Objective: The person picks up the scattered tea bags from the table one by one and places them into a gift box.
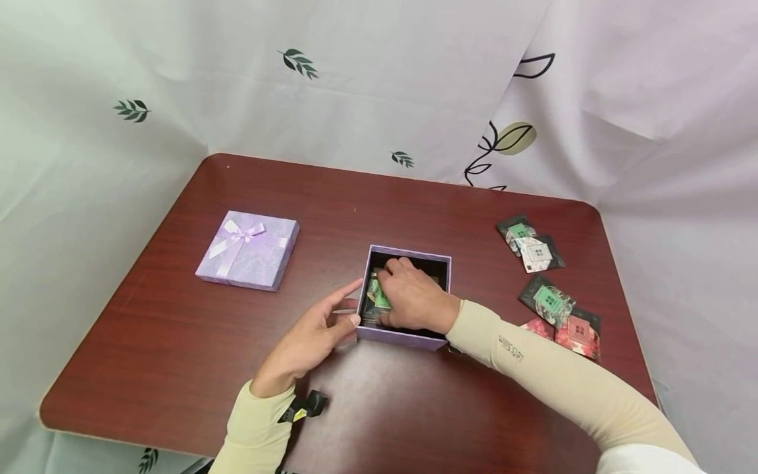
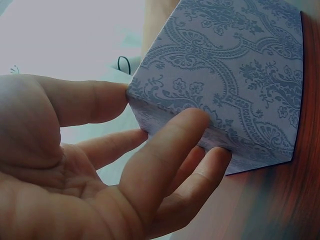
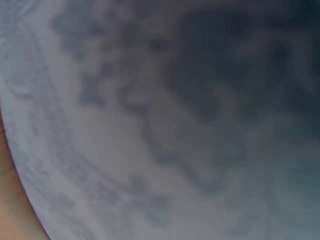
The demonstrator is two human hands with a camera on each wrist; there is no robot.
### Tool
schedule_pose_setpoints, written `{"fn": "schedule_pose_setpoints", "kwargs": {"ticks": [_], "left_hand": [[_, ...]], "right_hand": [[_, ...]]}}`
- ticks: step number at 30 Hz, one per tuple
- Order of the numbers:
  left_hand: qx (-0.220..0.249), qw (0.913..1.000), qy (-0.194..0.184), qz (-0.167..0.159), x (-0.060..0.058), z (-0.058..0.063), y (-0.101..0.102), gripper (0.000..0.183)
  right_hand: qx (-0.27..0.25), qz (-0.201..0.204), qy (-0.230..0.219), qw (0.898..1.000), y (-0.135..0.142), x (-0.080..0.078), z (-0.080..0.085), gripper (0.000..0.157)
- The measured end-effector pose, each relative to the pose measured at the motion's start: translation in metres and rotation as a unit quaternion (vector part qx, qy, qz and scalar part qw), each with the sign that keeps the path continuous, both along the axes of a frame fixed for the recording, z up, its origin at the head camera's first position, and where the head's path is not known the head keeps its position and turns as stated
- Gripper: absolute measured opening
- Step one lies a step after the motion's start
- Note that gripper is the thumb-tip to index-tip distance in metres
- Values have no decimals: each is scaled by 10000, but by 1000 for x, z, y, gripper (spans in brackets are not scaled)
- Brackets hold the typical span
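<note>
A purple patterned box (image 1: 403, 339) stands without its lid on the table, its inside black. My left hand (image 1: 314, 336) is at its left side, fingers fairly straight, with fingertips against the wall and corner; the left wrist view shows this hand (image 2: 125, 165) touching the box (image 2: 220, 75). My right hand (image 1: 417, 296) reaches inside, fingers and thumb curled at a dark sachet with a green label (image 1: 381, 299) in the left part. Its fingertips are partly hidden. In the right wrist view, the blurred box wall (image 3: 100, 150) fills nearly everything.
The purple lid with a ribbon bow (image 1: 249, 250) lies at the left. On the right lie several sachets: green-labelled (image 1: 551, 299), white-labelled (image 1: 537, 253) and red-labelled ones (image 1: 579, 332), partly overlapping. The brown table (image 1: 331, 197) ends at a white curtain (image 1: 355, 105) behind.
</note>
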State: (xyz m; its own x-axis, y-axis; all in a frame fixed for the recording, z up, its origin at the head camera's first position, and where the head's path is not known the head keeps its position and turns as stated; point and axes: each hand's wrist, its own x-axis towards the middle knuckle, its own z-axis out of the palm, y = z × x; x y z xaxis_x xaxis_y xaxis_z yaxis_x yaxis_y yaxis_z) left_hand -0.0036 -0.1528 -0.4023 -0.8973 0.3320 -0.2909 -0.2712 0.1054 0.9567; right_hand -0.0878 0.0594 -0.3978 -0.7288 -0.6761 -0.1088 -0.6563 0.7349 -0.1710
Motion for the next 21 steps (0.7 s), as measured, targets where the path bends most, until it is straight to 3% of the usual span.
{"fn": "schedule_pose_setpoints", "kwargs": {"ticks": [14, 21], "left_hand": [[61, 10000, -38, -4, 0, 0, 1, 66], [85, 10000, -9, 13, 0, 0, 0, 66]], "right_hand": [[-751, -347, 81, 9965, 26, 12, 49, 78], [-1224, -846, 195, 9887, 59, 14, 61, 79]]}}
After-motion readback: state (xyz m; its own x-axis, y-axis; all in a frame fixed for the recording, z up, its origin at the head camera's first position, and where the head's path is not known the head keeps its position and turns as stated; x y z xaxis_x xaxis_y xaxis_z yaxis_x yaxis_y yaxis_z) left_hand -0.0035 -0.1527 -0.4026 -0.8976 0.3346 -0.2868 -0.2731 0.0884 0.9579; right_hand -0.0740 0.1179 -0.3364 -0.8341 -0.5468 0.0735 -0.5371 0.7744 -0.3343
